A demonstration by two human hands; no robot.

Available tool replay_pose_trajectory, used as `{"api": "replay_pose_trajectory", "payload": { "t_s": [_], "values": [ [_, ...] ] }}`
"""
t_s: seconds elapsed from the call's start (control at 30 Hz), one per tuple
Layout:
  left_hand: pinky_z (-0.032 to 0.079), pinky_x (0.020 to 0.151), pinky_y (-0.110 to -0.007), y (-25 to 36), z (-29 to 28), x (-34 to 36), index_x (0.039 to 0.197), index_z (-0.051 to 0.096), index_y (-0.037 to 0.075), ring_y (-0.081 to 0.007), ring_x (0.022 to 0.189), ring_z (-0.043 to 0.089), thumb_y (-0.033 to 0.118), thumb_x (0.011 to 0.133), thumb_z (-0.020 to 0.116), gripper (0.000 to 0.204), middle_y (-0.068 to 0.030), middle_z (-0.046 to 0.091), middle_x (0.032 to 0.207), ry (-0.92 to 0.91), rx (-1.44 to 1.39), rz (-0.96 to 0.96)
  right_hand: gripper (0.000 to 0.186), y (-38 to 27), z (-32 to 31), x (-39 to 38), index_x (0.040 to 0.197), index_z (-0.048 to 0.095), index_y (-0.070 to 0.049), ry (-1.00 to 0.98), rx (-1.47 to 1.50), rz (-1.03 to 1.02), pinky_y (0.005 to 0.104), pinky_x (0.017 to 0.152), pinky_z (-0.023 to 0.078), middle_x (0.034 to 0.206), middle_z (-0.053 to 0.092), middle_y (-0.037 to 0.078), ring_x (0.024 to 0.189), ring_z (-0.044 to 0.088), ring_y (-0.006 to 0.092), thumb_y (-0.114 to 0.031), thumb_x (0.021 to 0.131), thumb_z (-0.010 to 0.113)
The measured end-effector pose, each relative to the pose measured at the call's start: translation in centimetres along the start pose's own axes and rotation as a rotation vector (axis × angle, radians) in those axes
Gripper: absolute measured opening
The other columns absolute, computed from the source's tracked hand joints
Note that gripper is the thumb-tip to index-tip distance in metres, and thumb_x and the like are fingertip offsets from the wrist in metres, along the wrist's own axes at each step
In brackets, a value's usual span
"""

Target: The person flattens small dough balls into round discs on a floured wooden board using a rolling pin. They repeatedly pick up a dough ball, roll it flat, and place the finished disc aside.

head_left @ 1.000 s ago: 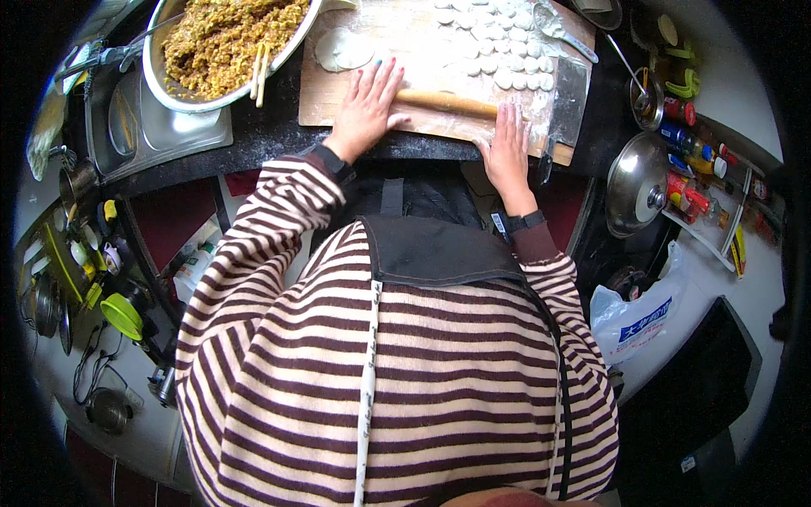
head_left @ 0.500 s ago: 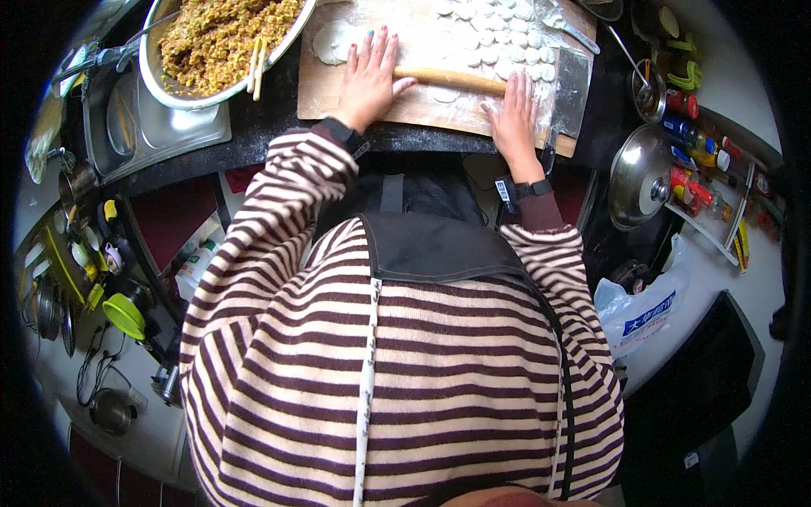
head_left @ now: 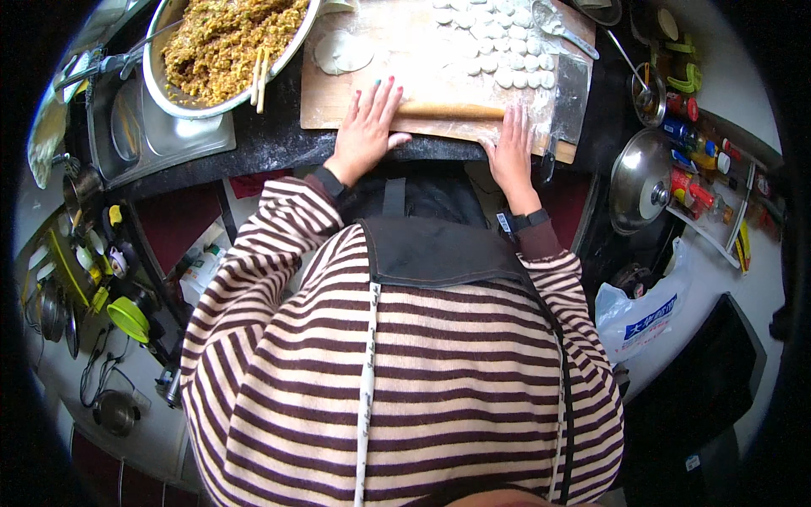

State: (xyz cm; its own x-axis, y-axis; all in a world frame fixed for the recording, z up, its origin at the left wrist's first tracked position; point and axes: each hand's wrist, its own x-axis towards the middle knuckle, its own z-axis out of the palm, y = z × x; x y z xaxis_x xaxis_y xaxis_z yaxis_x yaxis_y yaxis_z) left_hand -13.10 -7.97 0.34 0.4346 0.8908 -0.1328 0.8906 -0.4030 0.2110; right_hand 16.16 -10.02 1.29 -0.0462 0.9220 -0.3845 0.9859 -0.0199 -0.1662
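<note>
A wooden rolling pin [head_left: 448, 111] lies crosswise near the front edge of a floured wooden board [head_left: 397, 59]. My left hand [head_left: 367, 127] rests flat on its left end, fingers stretched out. On the other end lies my right hand [head_left: 511, 152], its fingers straight and palm down. Any dough beneath the pin is hidden. Beyond my left hand sits a flat, rolled dough wrapper [head_left: 343, 52]. Small floured dough pieces [head_left: 515, 61], several of them, cover the back right of the board.
A large bowl of brown filling [head_left: 232, 51] with chopsticks [head_left: 259, 80] stands left of the board. A cleaver [head_left: 570, 97] lies along the board's right side, below a floured spoon [head_left: 566, 29]. Farther out are a steel sink [head_left: 182, 135] and a domed lid [head_left: 639, 180].
Both hands have drawn the rolling pin toward me, to the board's front edge. The small dough round seen in front of the pin no longer shows. The wrapper at left is in fuller view.
</note>
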Motion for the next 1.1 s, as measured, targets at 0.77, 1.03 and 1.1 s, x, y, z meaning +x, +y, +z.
{"api": "replay_pose_trajectory", "payload": {
  "t_s": [0.77,1.03,1.1],
  "values": [
    [0.012,0.12,-0.054,-0.2,0.2,0.1,0.155,0.023,0.005,-0.0335,0.149,0.021,0.063,0.089,0.052,0.093,-0.0173,0.02,0.162,0.162,-0.059,-0.096,0.088,-0.2,-0.2,0.3,0.155,0.014,-0.001,0.264,0.072,-0.143,0.0551,0.119,0.013,0.162,0.013,0.021,0.15,0.012,0.0364,-0.036,0.092,0.065],
    [0.024,0.116,-0.052,-0.1,0.7,-0.2,0.129,0.054,0.011,-0.0238,0.138,0.042,0.03,0.091,0.057,0.043,-0.01,0.046,0.148,0.336,-0.002,0.052,0.072,-0.2,0.1,-1.1,0.151,0.025,0.001,0.23,0.099,-0.157,0.0547,0.119,0.013,0.16,0.019,0.023,0.148,0.018,0.0394,-0.026,0.095,0.06],
    [0.04,0.103,-0.04,0.6,1.0,-1.2,0.105,0.061,0.008,-0.0222,0.121,0.056,0.013,0.084,0.056,0.022,-0.0077,0.062,0.129,0.459,-0.067,0.079,0.057,-0.5,0.0,-1.0,0.142,0.041,0.0,0.283,0.103,-0.211,0.0513,0.115,0.023,0.152,0.034,0.023,0.14,0.031,0.0399,-0.021,0.093,0.061]
  ]
}}
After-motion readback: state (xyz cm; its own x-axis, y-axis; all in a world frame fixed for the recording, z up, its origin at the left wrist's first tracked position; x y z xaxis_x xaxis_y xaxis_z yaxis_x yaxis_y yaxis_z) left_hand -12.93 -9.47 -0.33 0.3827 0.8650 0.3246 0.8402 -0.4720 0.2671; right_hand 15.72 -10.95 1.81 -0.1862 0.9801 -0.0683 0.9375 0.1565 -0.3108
